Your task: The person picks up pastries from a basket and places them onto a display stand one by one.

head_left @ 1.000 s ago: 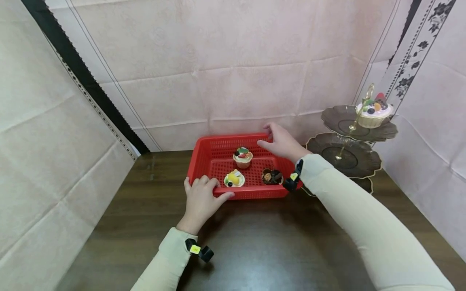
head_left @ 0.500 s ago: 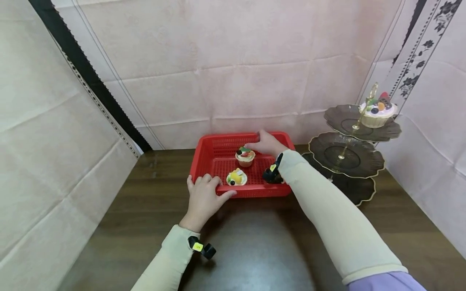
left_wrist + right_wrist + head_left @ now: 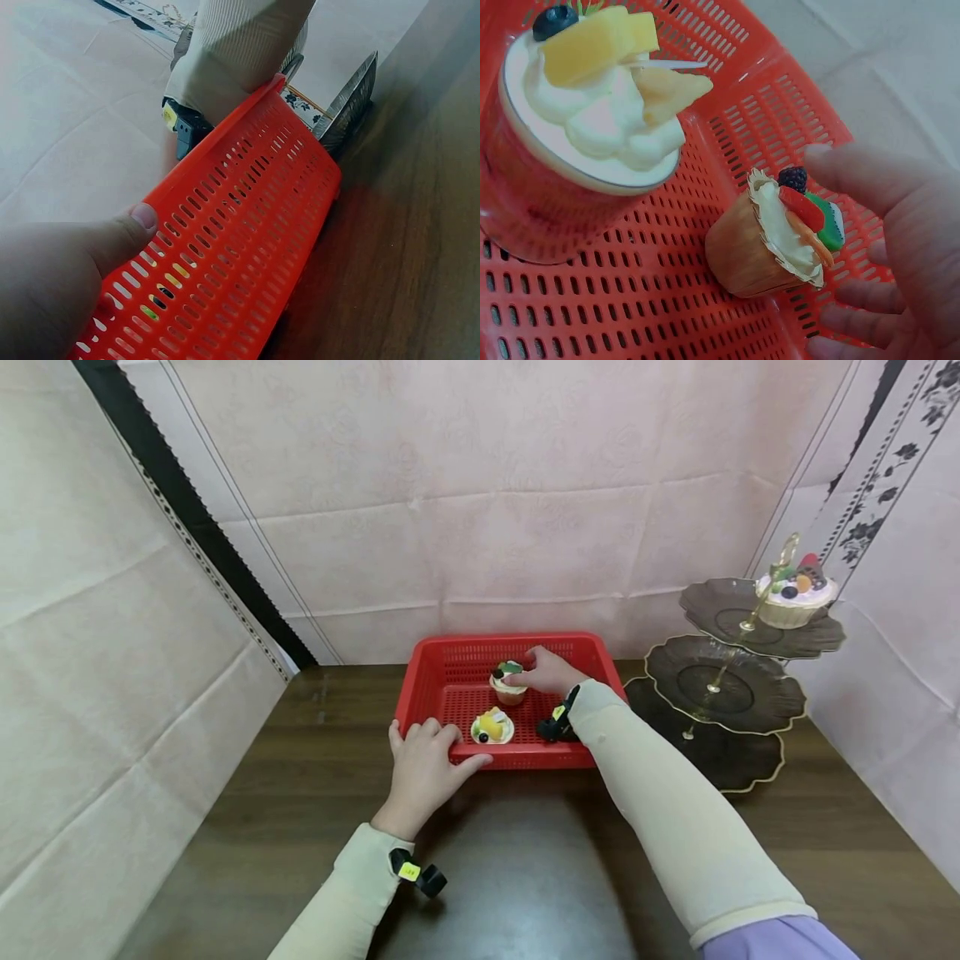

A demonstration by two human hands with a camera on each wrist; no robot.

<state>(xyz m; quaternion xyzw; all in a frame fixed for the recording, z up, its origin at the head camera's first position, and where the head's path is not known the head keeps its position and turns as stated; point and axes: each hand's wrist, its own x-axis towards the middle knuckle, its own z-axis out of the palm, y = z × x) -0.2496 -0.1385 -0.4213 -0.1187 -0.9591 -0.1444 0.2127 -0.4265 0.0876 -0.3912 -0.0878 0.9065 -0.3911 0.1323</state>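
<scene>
The left hand [image 3: 423,770] grips the near left rim of the red basket [image 3: 540,758]; its thumb [image 3: 124,234] lies outside the wall in the left wrist view. Inside, the right hand [image 3: 553,673] reaches beside a fruit-topped cupcake [image 3: 509,683], thumb and fingers apart. The right wrist view shows this cupcake [image 3: 754,244] tilted, with a berry and red and green pieces on top, and the hand [image 3: 907,247] at its topped side; contact cannot be told. A yellow-fruit dessert [image 3: 492,727] stands nearer the front rim.
A three-tier dark stand with gold edges [image 3: 723,685] is at the right, a large fruit cupcake [image 3: 797,593] on its top plate. Pale cloth [image 3: 525,552] hangs behind the basket. The wooden table [image 3: 337,810] extends in front.
From over the basket's back right part, the right hand has moved left and down to the fruit-topped cupcake. The left hand keeps its grip on the rim. The view has shifted slightly.
</scene>
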